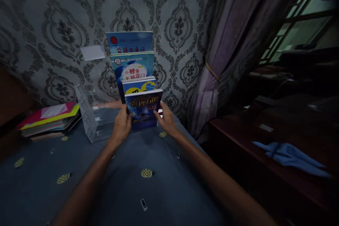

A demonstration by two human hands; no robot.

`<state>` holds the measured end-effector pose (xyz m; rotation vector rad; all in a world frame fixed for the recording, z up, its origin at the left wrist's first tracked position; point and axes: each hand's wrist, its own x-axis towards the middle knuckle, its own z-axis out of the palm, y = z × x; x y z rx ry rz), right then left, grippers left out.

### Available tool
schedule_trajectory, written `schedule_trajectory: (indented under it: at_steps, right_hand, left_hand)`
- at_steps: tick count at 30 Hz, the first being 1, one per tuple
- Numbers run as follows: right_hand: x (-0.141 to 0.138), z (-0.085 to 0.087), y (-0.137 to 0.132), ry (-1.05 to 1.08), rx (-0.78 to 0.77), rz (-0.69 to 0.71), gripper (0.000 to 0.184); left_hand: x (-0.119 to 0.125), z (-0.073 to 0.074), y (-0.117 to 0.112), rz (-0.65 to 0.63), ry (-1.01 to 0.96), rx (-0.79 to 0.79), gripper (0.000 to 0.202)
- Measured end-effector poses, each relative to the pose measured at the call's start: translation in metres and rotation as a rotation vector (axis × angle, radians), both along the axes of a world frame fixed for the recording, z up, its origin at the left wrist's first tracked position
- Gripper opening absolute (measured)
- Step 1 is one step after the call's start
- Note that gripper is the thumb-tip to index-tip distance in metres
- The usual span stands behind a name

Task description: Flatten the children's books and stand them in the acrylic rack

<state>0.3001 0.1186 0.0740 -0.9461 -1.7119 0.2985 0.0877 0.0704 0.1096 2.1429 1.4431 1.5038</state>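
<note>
Between my two hands is a small dark blue book (144, 111) with gold lettering that appears upside down. My left hand (122, 124) grips its left edge, thumb on the cover. On its right edge my right hand (165, 119) is closed in the same way. Behind it, taller books rise in steps: a blue-and-yellow book (139, 86), a teal book (136, 67) with red characters, and a light blue book (129, 40) at the back. To the left stands a clear plastic rack (99, 120). What supports the books from below is hidden.
A stack of colourful books and folders (50, 120) lies at the left on the blue patterned cloth (106, 187). Patterned wallpaper (180, 24) closes off the back, with a tied curtain (209, 77) at right. A blue cloth (291, 157) rests on the dark red furniture (238, 141).
</note>
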Motion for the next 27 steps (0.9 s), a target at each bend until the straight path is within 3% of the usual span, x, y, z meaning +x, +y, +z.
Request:
schedule_trajectory:
  at_steps: [11,18,21,27]
  right_hand:
    - [-0.012,-0.006,-0.003,0.056,0.021,-0.087,0.024]
    - [-0.01,-0.015,0.004,0.128,0.021,-0.068,0.018]
    - [-0.009,-0.016,0.005,0.163,0.029,-0.053,0.017]
    - [-0.007,-0.016,0.009,0.231,0.014,0.061,0.015]
  left_hand:
    - [-0.001,-0.007,0.0,0.203,0.054,-0.066,0.017]
    - [0.001,-0.004,0.002,0.345,0.338,-0.143,0.028]
    - [0.0,-0.002,0.003,0.356,0.37,-0.105,0.024]
    - [-0.003,0.005,0.0,0.321,0.378,0.114,0.027]
